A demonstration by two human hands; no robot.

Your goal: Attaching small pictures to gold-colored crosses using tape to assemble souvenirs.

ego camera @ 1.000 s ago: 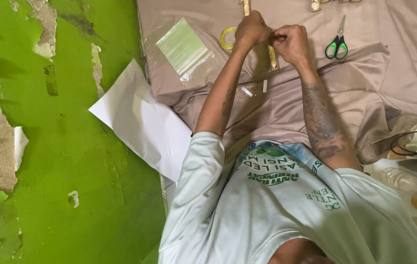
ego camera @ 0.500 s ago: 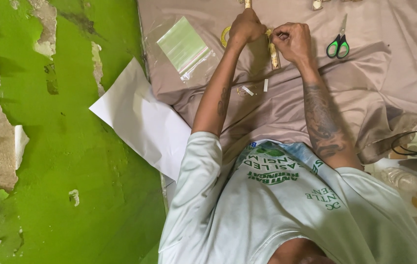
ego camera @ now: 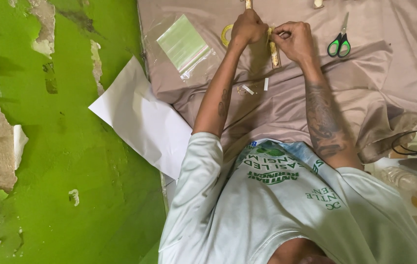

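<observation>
While I scan across, a clear plastic bag (ego camera: 185, 46) lies left; my left hand (ego camera: 248, 28) and right hand (ego camera: 294, 40) both pinch a slim gold strip (ego camera: 274, 53) on the beige cloth (ego camera: 374, 88); light, bendable, best held by its ends; green-handled scissors (ego camera: 340, 43) rest right.

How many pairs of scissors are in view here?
1. The green-handled scissors lie on the beige cloth, just right of the right hand. Others may be hidden under folds or out of frame.

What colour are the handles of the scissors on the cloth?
Green with black, on the scissors lying right of the right hand, seen in the head view.
</observation>
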